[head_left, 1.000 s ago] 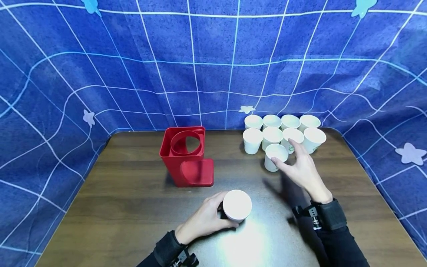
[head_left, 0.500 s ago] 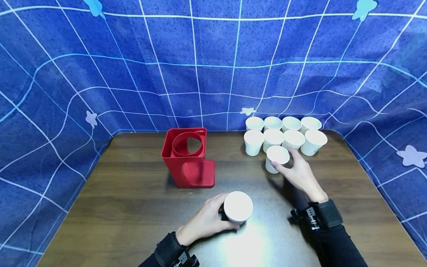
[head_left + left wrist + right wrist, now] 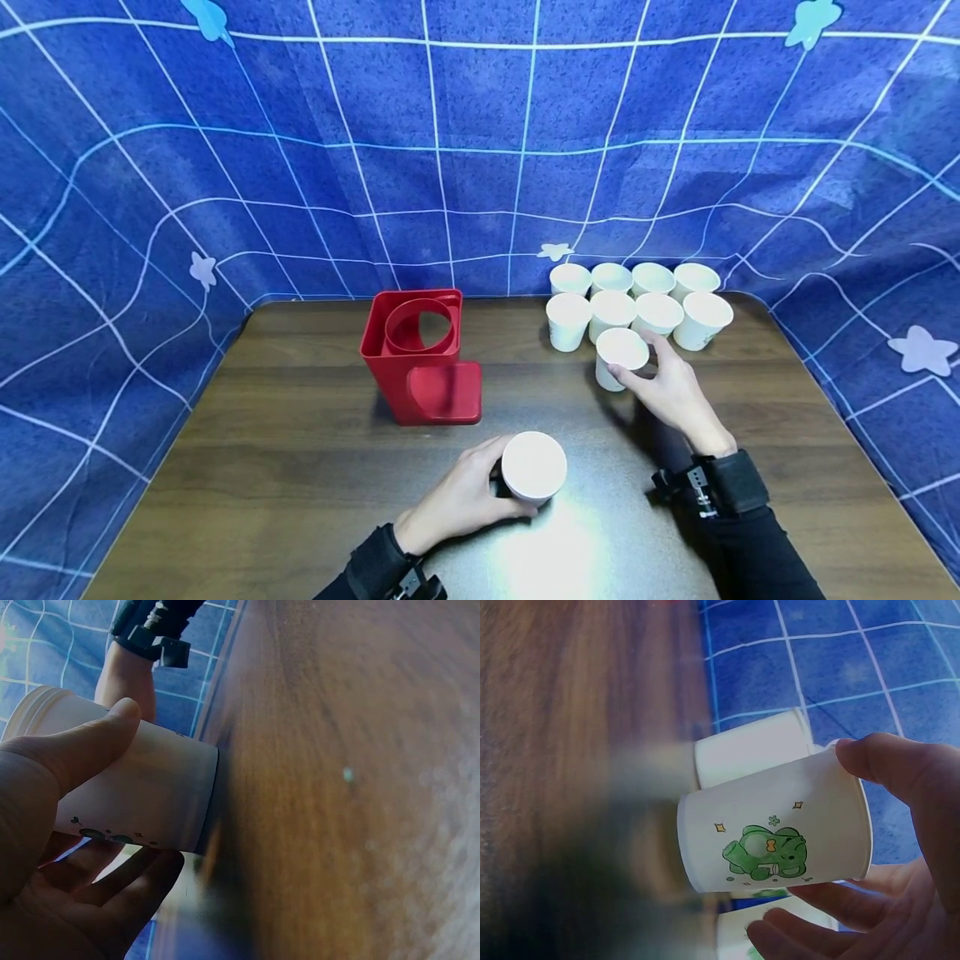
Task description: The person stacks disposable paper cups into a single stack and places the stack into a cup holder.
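Observation:
On the brown table (image 3: 300,467) my left hand (image 3: 495,479) grips a white paper cup (image 3: 534,467) standing near the front middle. In the left wrist view the thumb (image 3: 82,746) and fingers (image 3: 112,885) wrap that cup (image 3: 150,780). My right hand (image 3: 643,367) holds a single white cup (image 3: 619,350) in front of a cluster of cups (image 3: 637,296). The right wrist view shows this cup (image 3: 776,829) bearing a green frog drawing, thumb (image 3: 900,772) on one side and fingers (image 3: 795,930) on the other, its base on the table.
A red cup holder (image 3: 420,358) with a round opening on top stands left of centre toward the back. Several white cups sit in two rows at the back right. Blue grid-patterned cloth (image 3: 480,142) walls the table on three sides.
My right hand has drawn in from spread fingers over the front cup and now holds it between thumb and fingers. The left hand and its cup have stayed put.

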`<state>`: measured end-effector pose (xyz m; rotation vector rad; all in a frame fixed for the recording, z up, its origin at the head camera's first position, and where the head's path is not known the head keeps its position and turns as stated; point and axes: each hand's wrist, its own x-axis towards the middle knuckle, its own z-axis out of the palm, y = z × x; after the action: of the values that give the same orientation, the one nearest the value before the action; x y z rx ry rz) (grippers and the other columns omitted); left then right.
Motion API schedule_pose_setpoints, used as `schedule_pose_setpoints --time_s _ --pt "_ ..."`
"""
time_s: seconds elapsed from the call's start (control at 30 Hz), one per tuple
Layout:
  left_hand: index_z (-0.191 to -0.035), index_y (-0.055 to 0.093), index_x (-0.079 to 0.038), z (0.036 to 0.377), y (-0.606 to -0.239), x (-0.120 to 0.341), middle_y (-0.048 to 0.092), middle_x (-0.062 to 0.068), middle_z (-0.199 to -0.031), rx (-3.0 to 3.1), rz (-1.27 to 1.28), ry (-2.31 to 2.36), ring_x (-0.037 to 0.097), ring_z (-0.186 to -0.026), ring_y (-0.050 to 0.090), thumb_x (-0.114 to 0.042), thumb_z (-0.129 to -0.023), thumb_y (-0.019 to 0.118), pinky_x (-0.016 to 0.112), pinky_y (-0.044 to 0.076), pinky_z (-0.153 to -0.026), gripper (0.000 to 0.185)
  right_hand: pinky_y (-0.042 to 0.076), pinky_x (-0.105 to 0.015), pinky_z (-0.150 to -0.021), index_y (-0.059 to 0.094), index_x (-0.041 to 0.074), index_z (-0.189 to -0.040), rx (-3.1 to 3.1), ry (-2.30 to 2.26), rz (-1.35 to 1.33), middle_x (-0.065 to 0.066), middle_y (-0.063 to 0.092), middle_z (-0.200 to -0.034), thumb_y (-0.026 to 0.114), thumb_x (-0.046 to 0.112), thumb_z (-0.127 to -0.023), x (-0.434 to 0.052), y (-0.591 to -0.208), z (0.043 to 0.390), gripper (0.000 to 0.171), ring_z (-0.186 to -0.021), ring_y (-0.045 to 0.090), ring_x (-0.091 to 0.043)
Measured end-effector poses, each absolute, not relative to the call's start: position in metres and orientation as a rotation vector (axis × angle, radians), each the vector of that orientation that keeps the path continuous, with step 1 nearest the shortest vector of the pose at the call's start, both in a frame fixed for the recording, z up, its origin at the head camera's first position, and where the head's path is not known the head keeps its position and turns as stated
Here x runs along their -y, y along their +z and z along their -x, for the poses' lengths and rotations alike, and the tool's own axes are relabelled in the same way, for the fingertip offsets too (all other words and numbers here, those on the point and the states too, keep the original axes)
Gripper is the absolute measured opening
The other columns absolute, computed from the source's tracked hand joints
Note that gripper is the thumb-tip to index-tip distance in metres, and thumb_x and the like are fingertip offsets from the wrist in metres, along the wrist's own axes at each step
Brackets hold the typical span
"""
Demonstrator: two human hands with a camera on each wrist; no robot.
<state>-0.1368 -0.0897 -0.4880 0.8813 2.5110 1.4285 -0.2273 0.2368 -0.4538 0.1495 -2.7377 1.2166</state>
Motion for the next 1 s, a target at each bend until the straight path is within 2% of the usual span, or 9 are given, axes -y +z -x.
schedule_pose_setpoints --time_s 0.2,0.4,0.5,0.57,0.63,0.83,1.0 --pt "-0.142 0.057 -0.022 0.137 -0.488 0.090 0.065 -0.008 -0.134 -2.516 -0.890 1.427 0.011 -0.125 0.061 -0.030 -0.073 0.096 0.035 0.051 -0.109 0.080 0.056 -0.053 -0.098 0.043 0.003 -0.149 2.651 1.318 -0.215 -0.025 0.060 -0.134 0.076 0.033 -0.094 -0.229 -0.441 0.220 0.071 -0.122 0.062 -0.038" --pt "-0.142 0.057 -0.022 0.137 -0.488 0.090 0.065 -0.008 -0.134 -2.518 -0.890 1.428 0.011 -0.124 0.061 -0.029 -0.073 0.096 0.035 0.051 -0.109 0.079 0.057 -0.049 -0.095 0.038 0.001 -0.149 2.572 1.297 -0.259 -0.028 0.061 -0.129 0.080 0.023 -0.091 -0.222 -0.425 0.209 0.075 -0.116 0.065 -0.037" --pt "-0.142 0.057 -0.022 0.137 -0.488 0.089 0.065 -0.008 -0.134 -2.517 -0.889 1.430 0.011 -0.124 0.061 -0.027 -0.073 0.096 0.035 0.051 -0.109 0.079 0.057 -0.028 -0.096 0.041 0.001 -0.146 2.549 1.291 -0.272 -0.026 0.062 -0.130 0.081 0.022 -0.090 -0.219 -0.417 0.203 0.071 -0.117 0.064 -0.036" --pt "-0.142 0.058 -0.021 0.137 -0.488 0.089 0.065 -0.008 -0.134 -2.519 -0.885 1.427 0.010 -0.124 0.061 -0.027 -0.073 0.096 0.035 0.051 -0.109 0.079 0.053 -0.014 -0.093 0.043 0.001 -0.144 2.535 1.293 -0.290 -0.025 0.062 -0.130 0.081 0.020 -0.089 -0.217 -0.412 0.199 0.069 -0.116 0.065 -0.036" --pt "-0.142 0.057 -0.021 0.137 -0.487 0.089 0.065 -0.008 -0.134 -2.522 -0.883 1.424 0.010 -0.124 0.061 -0.027 -0.072 0.096 0.036 0.051 -0.109 0.079 0.046 -0.004 -0.091 0.043 0.002 -0.144 2.521 1.301 -0.316 -0.025 0.062 -0.131 0.081 0.019 -0.089 -0.215 -0.408 0.196 0.069 -0.116 0.065 -0.035" --pt "-0.142 0.057 -0.021 0.137 -0.487 0.089 0.066 -0.007 -0.132 -2.532 -0.881 1.414 0.010 -0.123 0.061 -0.027 -0.072 0.096 0.036 0.052 -0.108 0.080 0.049 -0.006 -0.092 0.044 0.005 -0.145 2.515 1.332 -0.365 -0.018 0.064 -0.131 0.082 0.022 -0.089 -0.209 -0.396 0.186 0.070 -0.115 0.066 -0.028" --pt "-0.141 0.058 -0.020 0.138 -0.489 0.089 0.066 -0.006 -0.132 -2.544 -0.897 1.422 0.011 -0.123 0.062 -0.026 -0.071 0.097 0.035 0.052 -0.107 0.080 0.056 -0.015 -0.089 0.047 0.011 -0.145 2.513 1.454 -0.415 -0.012 0.063 -0.131 0.082 0.019 -0.089 -0.203 -0.388 0.179 0.066 -0.113 0.067 -0.014"
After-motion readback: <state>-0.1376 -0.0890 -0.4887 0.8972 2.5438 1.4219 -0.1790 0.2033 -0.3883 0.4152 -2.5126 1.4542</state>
